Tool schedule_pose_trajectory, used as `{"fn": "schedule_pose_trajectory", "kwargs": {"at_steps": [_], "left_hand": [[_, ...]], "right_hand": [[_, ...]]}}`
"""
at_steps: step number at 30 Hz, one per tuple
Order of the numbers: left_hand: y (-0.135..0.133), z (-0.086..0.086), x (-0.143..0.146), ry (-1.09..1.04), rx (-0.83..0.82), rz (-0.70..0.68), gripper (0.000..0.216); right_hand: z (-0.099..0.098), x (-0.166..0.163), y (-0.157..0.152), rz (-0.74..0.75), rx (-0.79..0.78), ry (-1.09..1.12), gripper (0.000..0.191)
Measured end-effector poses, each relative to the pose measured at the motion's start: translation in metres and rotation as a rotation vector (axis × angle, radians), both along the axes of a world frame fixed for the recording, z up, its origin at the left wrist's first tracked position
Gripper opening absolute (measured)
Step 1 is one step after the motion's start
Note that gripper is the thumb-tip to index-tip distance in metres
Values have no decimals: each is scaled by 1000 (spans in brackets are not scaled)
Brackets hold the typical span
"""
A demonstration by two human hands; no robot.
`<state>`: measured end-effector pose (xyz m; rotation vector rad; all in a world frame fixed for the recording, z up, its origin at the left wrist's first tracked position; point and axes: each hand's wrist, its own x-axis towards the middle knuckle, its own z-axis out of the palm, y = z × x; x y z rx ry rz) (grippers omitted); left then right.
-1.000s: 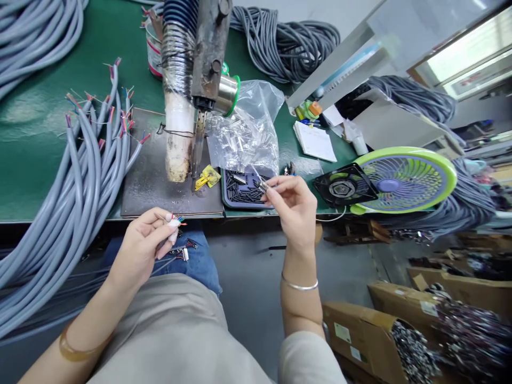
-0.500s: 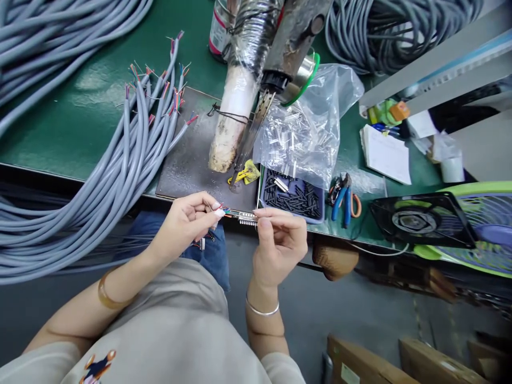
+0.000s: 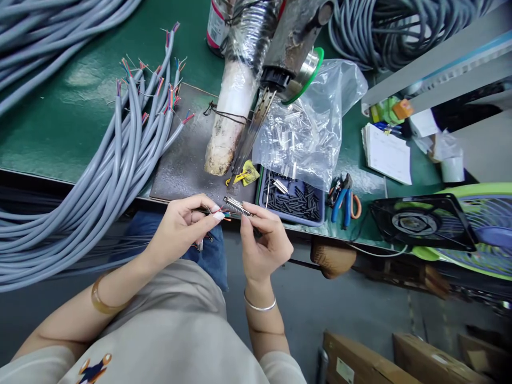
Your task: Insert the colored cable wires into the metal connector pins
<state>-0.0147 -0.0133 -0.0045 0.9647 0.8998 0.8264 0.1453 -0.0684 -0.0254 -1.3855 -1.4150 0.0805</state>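
Note:
My left hand (image 3: 186, 226) pinches the stripped end of a cable, with thin coloured wires (image 3: 224, 214) fanning out past the fingertips. In my right hand (image 3: 264, 237), thumb and fingers grip a slim metal multi-pin connector (image 3: 236, 206), tilted with its free end up and to the left. The connector's near edge shows a row of pins. The wire ends lie just below it, and whether they touch it I cannot tell. Behind the hands, a soldering iron's perforated metal barrel (image 3: 260, 114) points down beside a white wrapped stand (image 3: 226, 117).
Grey cables (image 3: 128, 144) with bared ends lie at left. A purple tray (image 3: 316, 220) holds small black parts, with a clear plastic bag (image 3: 308, 128) of connectors above it. Pliers (image 3: 343, 200), a notepad (image 3: 387, 154) and a black fan (image 3: 422, 221) sit at right; a solder spool (image 3: 304, 77) stands behind.
My right hand has moved left and the connector has turned from nearly level to tilted, its left end now higher and apart from the wires' line. My left hand keeps its pinch.

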Motion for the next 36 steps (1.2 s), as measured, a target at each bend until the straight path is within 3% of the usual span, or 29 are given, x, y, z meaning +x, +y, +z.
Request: {"fn": "schedule_pose_trajectory", "kwargs": {"at_steps": [8, 18, 30, 36], "left_hand": [[5, 1, 4, -28, 48, 9, 15], [13, 6, 10, 5, 59, 64, 18], [12, 0, 4, 45, 47, -1, 16], [10, 2, 5, 17, 47, -8, 18]], "right_hand": [[-1, 1, 3, 55, -68, 47, 10], [-3, 0, 7, 97, -45, 56, 14], [1, 8, 5, -13, -24, 91, 10], [-2, 6, 7, 31, -22, 70, 11]]}}
